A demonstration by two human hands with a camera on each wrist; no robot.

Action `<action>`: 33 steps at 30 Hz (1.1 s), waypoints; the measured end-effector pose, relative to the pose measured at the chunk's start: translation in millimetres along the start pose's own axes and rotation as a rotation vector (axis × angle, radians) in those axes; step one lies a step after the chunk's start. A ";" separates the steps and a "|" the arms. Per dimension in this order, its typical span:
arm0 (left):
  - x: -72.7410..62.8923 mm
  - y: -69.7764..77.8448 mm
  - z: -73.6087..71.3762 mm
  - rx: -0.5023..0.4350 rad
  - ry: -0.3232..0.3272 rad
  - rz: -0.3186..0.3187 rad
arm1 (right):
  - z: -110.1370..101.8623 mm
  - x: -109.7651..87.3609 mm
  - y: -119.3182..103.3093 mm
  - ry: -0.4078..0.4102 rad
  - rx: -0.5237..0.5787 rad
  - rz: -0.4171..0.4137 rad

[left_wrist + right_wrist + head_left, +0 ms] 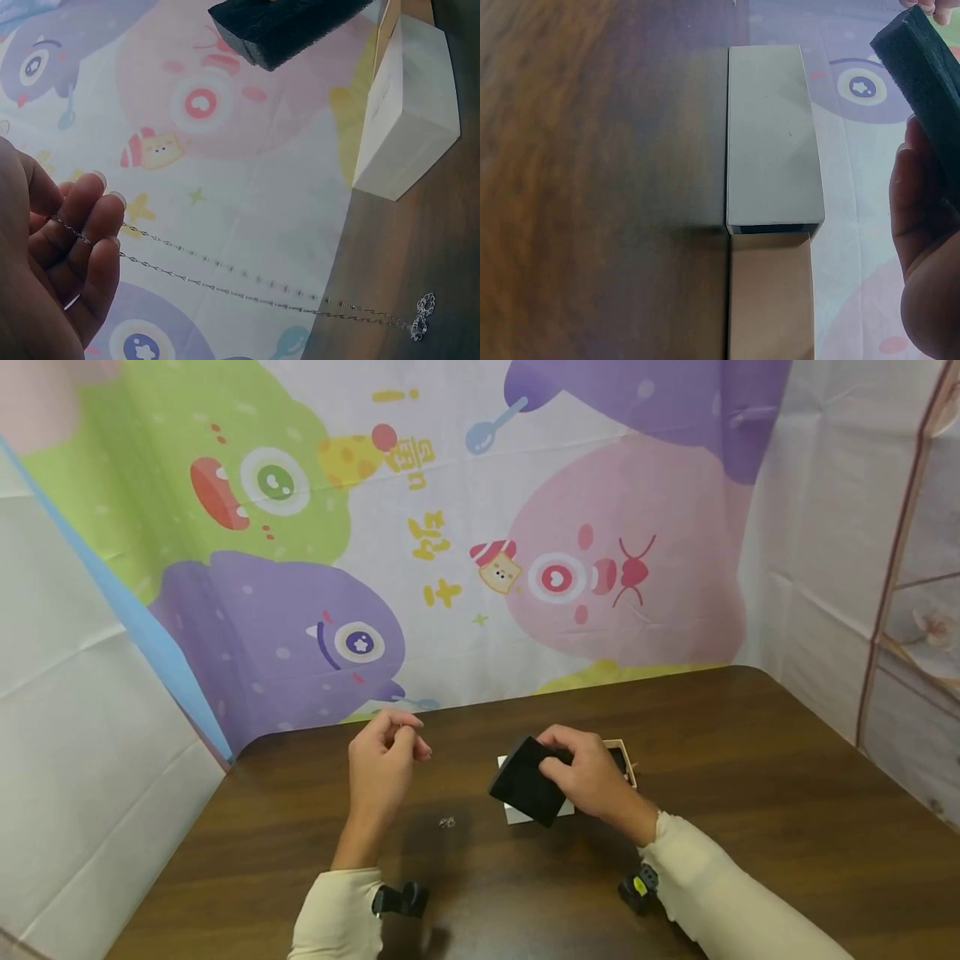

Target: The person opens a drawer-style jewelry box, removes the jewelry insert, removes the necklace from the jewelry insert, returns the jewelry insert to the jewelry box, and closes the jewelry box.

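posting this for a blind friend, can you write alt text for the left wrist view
A person's left hand holds a fine silvery chain that stretches to a small pendant at right. A dark foam pad is at top, a white box upper right, a cartoon backdrop and wooden table behind.

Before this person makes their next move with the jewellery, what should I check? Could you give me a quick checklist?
1. Left hand holds the chain: ok.
2. Chain free of tangles: ok as far as it shows; two strands run side by side from the fingers towards the pendant.
3. Pendant clear of the table: cannot tell.
4. Right hand grips the foam: ok.
5. Foam seated in the tray: not ok; it is held up in the air.
6. Tray fully out of the white box: cannot tell.
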State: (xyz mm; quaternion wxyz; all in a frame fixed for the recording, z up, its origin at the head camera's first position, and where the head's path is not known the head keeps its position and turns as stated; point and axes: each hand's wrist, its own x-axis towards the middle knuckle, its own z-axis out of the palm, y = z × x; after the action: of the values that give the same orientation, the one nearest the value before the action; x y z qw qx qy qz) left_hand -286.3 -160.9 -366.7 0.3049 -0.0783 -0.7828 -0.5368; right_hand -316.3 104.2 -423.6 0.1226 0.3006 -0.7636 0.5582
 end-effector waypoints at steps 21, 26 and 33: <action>-2.5 -5.5 5.9 0.103 -0.173 -0.092 | -0.6 -0.7 -0.8 -0.007 -0.005 0.016; -3.4 -4.7 6.7 0.105 -0.191 -0.114 | -0.6 -1.0 -1.5 -0.006 -0.008 0.018; -3.7 -4.8 6.9 0.118 -0.205 -0.111 | -0.2 0.0 -1.2 -0.009 -0.005 0.021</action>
State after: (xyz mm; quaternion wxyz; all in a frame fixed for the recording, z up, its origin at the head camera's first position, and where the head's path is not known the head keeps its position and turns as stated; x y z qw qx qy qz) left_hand -288.3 -156.0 -374.2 0.1973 -0.0713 -0.8432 -0.4950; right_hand -315.6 104.3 -422.6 0.1142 0.2945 -0.7687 0.5562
